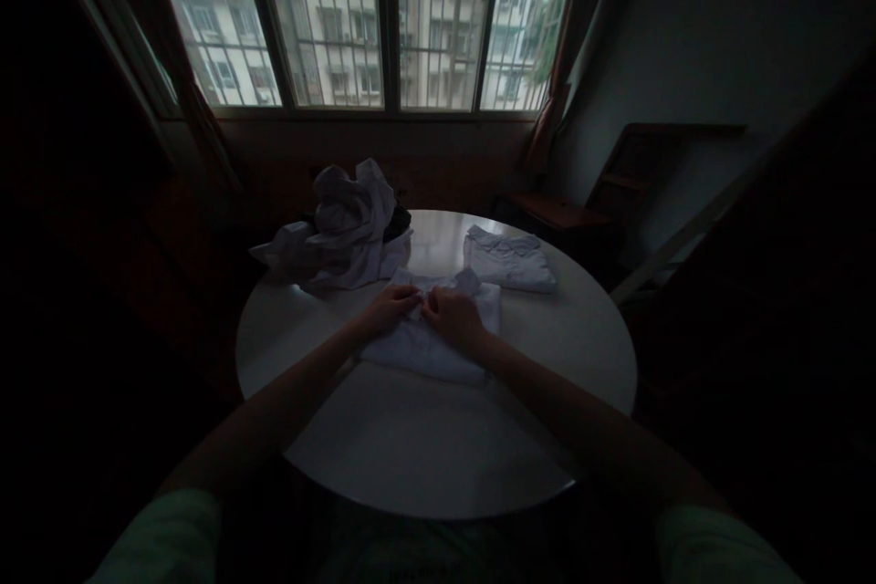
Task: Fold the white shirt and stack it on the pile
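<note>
Pretty dim room, so bear with me. Both hands are down on a folded white shirt point(438, 342) that lies flat on the round white table point(438, 438), roughly in the middle and a bit toward the window side of it. The left hand point(392, 306) and right hand point(453, 315) meet near the far edge of that shirt, just below its collar, knuckles almost touching each other. The fingers point(409, 296) of the left hand are curled together and pressed onto the cloth, and the right hand's fingers look bunched the same way at the same spot, so the fabric sits right under and between the fingertips; whether either hand actually pinches a fold or just rests on it, I can't tell in this light. The rest of the shirt spreads out toward the person, under both wrists. Relative to that shirt: a second folded white garment point(507, 260) lies just beyond it to the right, close but apart, and a loose crumpled pile of pale clothes point(342, 228) sits beyond it to the left, near the table's far edge. A barred window point(383, 18) is past the table.
</note>
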A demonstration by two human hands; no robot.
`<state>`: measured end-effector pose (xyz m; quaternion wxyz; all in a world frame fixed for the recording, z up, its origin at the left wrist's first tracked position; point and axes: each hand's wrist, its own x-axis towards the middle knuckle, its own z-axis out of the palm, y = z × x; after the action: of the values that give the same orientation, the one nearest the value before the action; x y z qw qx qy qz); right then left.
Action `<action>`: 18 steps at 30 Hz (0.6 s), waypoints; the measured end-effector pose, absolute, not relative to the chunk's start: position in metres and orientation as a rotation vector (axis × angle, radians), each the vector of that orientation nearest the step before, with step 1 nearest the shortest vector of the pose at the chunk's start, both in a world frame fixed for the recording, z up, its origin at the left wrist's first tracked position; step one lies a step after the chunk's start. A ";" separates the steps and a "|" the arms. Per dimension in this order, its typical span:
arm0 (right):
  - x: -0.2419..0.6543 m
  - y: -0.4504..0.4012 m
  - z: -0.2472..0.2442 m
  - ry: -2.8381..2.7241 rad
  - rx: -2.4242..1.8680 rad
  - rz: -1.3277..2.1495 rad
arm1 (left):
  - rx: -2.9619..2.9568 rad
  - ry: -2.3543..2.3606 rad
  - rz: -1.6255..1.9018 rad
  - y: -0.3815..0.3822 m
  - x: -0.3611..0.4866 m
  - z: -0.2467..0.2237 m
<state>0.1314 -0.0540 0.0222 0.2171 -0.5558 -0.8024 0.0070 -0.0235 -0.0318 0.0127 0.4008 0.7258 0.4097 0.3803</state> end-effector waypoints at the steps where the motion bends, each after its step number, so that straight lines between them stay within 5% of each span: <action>1: 0.131 -0.056 0.023 -2.240 -1.559 -0.025 | 1.874 1.049 0.964 -0.032 -0.023 0.012; 8: 0.133 -0.057 0.019 -2.327 -1.398 -0.093 | 2.117 1.147 0.997 -0.032 -0.022 0.008; 18: 0.135 -0.042 0.005 -2.056 -1.156 0.377 | 2.095 1.089 1.052 -0.023 -0.022 0.001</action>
<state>0.1347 -0.0415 0.0046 0.3676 -0.4499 -0.8005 0.1468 -0.0225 -0.0231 0.0006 0.2751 0.7792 0.4050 0.3912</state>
